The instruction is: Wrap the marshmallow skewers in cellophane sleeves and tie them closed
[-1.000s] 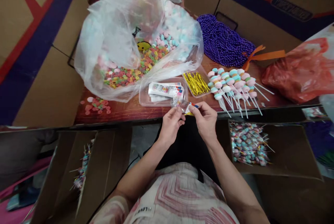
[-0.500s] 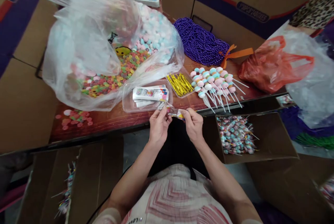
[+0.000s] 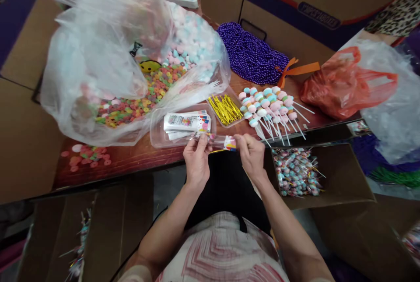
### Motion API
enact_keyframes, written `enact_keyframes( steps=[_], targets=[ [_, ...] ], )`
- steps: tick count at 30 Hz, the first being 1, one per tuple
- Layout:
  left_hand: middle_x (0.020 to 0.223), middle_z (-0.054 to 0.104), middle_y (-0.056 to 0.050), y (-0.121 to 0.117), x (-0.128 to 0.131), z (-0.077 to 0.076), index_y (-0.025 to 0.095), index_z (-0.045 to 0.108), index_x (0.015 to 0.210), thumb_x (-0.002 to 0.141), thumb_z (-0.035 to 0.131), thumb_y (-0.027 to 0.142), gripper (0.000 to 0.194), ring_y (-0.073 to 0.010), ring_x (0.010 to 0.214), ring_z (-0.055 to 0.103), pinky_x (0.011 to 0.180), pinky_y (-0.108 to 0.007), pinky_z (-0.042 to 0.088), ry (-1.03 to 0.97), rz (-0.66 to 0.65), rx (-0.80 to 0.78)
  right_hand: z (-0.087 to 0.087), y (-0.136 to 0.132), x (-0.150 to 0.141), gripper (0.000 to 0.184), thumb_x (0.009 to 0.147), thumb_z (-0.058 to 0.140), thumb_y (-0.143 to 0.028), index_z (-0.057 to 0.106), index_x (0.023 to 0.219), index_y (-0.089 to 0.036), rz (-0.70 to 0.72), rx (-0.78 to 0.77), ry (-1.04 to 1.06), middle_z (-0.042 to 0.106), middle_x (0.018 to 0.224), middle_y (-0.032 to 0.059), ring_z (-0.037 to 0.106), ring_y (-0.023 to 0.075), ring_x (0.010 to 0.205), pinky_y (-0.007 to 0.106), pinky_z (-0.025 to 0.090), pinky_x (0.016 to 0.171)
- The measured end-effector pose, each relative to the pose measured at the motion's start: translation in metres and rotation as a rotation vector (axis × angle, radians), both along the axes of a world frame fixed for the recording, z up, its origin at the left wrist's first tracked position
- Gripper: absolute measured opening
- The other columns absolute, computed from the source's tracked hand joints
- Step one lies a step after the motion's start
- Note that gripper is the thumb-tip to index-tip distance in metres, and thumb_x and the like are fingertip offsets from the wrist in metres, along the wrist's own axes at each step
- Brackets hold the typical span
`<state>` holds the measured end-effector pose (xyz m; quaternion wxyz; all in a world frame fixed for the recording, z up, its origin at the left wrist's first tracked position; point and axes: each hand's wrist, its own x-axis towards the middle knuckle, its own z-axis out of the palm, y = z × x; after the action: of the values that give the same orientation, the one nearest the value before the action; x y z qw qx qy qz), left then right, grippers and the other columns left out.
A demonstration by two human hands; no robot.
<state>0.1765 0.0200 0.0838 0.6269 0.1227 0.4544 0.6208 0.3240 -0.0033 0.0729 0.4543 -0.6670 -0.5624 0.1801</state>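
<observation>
A small clear plastic bag (image 3: 219, 142) with a colourful printed end is stretched level between my hands, over the table's front edge. My left hand (image 3: 197, 159) pinches its left end. My right hand (image 3: 252, 155) has its fingers closed at the printed right end. Just behind my left hand, a clear plastic tray (image 3: 154, 131) holds a stack of flat printed bags (image 3: 182, 122). Gold twist ties (image 3: 225, 109) lie in a smaller tray to its right. Pink, white and blue candy skewers (image 3: 267, 103) on white sticks lie in a pile behind my right hand.
A large plastic bag (image 3: 85, 58) of ring candies and marshmallows covers the table's left. Loose rings (image 3: 88, 157) lie before it. Purple beads (image 3: 249, 54) and a red bag (image 3: 341, 85) are behind. An open carton (image 3: 344, 177) of wrapped skewers stands at lower right.
My right hand has moved right, away from my left hand, and the clear bag is now drawn out between them. My left hand keeps its pinch. The view has shifted slightly.
</observation>
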Motion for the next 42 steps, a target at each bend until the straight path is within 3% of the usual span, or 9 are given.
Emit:
enact_keyframes(
  steps=[4, 8, 12, 16, 20, 24, 29, 36, 42],
  targets=[
    [0.071, 0.065, 0.004, 0.011, -0.003, 0.003, 0.017, 0.063, 0.074, 0.054, 0.094, 0.040, 0.043, -0.0050, 0.060, 0.058, 0.057, -0.018, 0.044, -0.028, 0.095, -0.014, 0.011, 0.024, 0.034, 0.018, 0.094, 0.055, -0.028, 0.062, 0.080, -0.020, -0.233, 0.029, -0.488, 0.064, 0.083, 0.0091, 0.053, 0.0214, 0.076, 0.033, 0.037, 0.068],
    [0.074, 0.068, 0.004, 0.017, -0.007, 0.003, 0.019, 0.064, 0.080, 0.061, 0.090, 0.042, 0.040, -0.0073, 0.064, 0.062, 0.062, -0.020, 0.046, -0.035, 0.082, -0.008, 0.006, 0.044, 0.056, 0.008, 0.089, 0.058, -0.019, 0.066, 0.089, -0.017, -0.222, -0.092, -0.724, 0.066, 0.089, 0.0138, 0.054, 0.0253, 0.081, 0.033, 0.031, 0.062],
    [0.076, 0.069, 0.004, 0.020, -0.013, 0.000, 0.020, 0.064, 0.083, 0.066, 0.088, 0.040, 0.036, -0.0075, 0.066, 0.064, 0.060, -0.020, 0.044, -0.071, 0.054, -0.029, -0.002, 0.056, 0.065, 0.021, 0.094, 0.051, -0.020, 0.064, 0.077, -0.016, -0.251, -0.103, -0.683, 0.064, 0.078, 0.0127, 0.053, 0.0199, 0.071, 0.032, 0.027, 0.059],
    [0.080, 0.070, 0.002, 0.023, -0.019, -0.001, 0.020, 0.065, 0.085, 0.068, 0.087, 0.038, 0.034, -0.0085, 0.069, 0.065, 0.059, -0.020, 0.044, -0.091, 0.026, -0.041, 0.005, 0.054, 0.068, 0.026, 0.096, 0.048, -0.023, 0.065, 0.076, -0.017, -0.298, 0.043, -0.579, 0.067, 0.079, 0.0122, 0.057, 0.0200, 0.071, 0.033, 0.034, 0.062],
    [0.081, 0.071, 0.000, 0.027, -0.021, 0.002, 0.019, 0.066, 0.086, 0.070, 0.086, 0.036, 0.031, -0.0085, 0.066, 0.064, 0.059, -0.020, 0.045, -0.118, 0.068, -0.097, 0.019, 0.024, 0.054, 0.015, 0.092, 0.058, -0.026, 0.069, 0.083, -0.020, -0.205, 0.219, -0.301, 0.070, 0.078, 0.0059, 0.061, 0.0199, 0.071, 0.033, 0.046, 0.068],
    [0.078, 0.071, -0.001, 0.030, -0.020, 0.007, 0.018, 0.066, 0.087, 0.073, 0.085, 0.032, 0.028, -0.0093, 0.065, 0.065, 0.058, -0.020, 0.046, -0.156, 0.101, -0.137, 0.026, -0.020, 0.034, 0.011, 0.092, 0.061, -0.025, 0.072, 0.089, -0.023, -0.010, 0.177, -0.125, 0.069, 0.076, 0.0012, 0.063, 0.0175, 0.069, 0.031, 0.049, 0.067],
    [0.076, 0.070, 0.000, 0.030, -0.020, 0.007, 0.018, 0.065, 0.086, 0.073, 0.085, 0.035, 0.029, -0.0084, 0.062, 0.064, 0.058, -0.020, 0.046, -0.133, 0.070, -0.113, 0.026, -0.046, 0.029, 0.012, 0.092, 0.062, -0.019, 0.072, 0.089, -0.024, 0.120, 0.181, -0.170, 0.071, 0.078, 0.0018, 0.065, 0.0189, 0.071, 0.034, 0.049, 0.069],
    [0.076, 0.068, 0.002, 0.029, -0.021, 0.000, 0.020, 0.061, 0.082, 0.068, 0.086, 0.046, 0.039, -0.0096, 0.060, 0.066, 0.058, -0.022, 0.048, -0.027, 0.019, 0.042, 0.032, -0.049, 0.043, 0.012, 0.093, 0.061, -0.020, 0.072, 0.089, -0.025, 0.221, 0.119, -0.355, 0.071, 0.079, 0.0030, 0.060, 0.0192, 0.071, 0.035, 0.046, 0.071],
    [0.074, 0.067, 0.003, 0.031, -0.024, -0.003, 0.020, 0.060, 0.080, 0.066, 0.087, 0.048, 0.041, -0.0100, 0.058, 0.067, 0.056, -0.021, 0.049, 0.050, 0.026, 0.123, 0.031, -0.050, 0.046, 0.015, 0.096, 0.059, -0.024, 0.071, 0.087, -0.023, 0.317, 0.059, -0.326, 0.065, 0.071, 0.0012, 0.055, 0.0172, 0.066, 0.033, 0.043, 0.067]
  ],
)
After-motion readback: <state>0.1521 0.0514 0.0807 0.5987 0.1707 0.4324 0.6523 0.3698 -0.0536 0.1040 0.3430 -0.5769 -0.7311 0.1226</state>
